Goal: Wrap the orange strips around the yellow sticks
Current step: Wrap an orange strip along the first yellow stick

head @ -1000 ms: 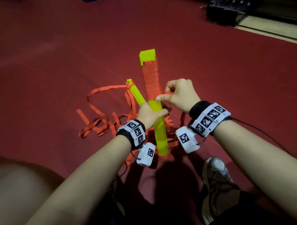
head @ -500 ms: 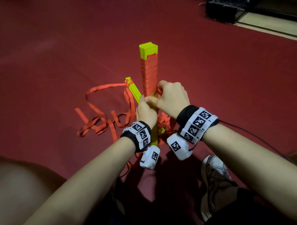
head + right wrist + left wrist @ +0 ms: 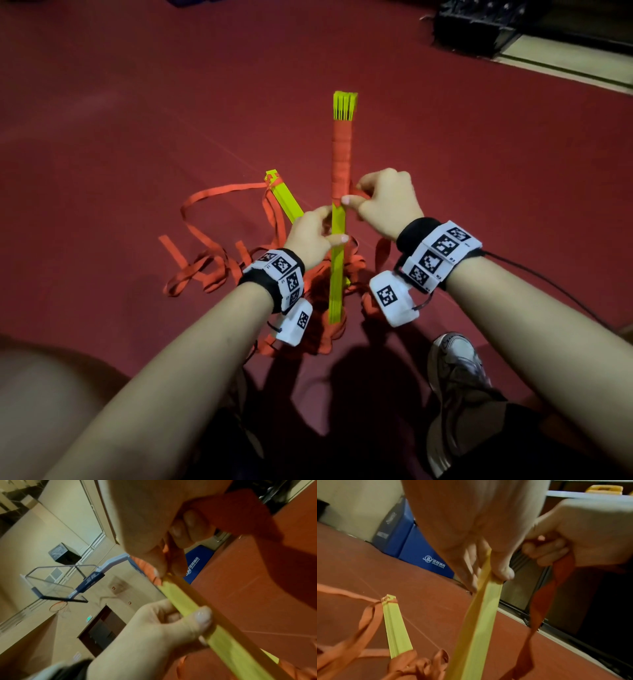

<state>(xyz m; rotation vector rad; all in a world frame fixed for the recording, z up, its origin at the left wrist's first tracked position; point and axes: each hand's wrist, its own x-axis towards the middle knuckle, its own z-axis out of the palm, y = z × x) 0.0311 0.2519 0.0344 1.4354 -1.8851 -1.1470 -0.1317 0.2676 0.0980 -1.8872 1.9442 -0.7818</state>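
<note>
Left hand (image 3: 310,236) grips the yellow stick (image 3: 337,270); right hand (image 3: 388,204) pinches the orange strip (image 3: 544,601); loose strips (image 3: 202,270) tangle the floor (image 3: 137,120) beneath.

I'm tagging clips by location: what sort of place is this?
Most likely an indoor sports hall: a basketball hoop with a glass backboard, a red court floor, and blue padded mats.

Yellow sticks (image 3: 337,253), orange strips (image 3: 219,192), red floor (image 3: 137,120).

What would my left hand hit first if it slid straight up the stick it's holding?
Probably your right hand, pinching the orange strip at the wrap's lower edge on the yellow stick, just above your left hand.
</note>
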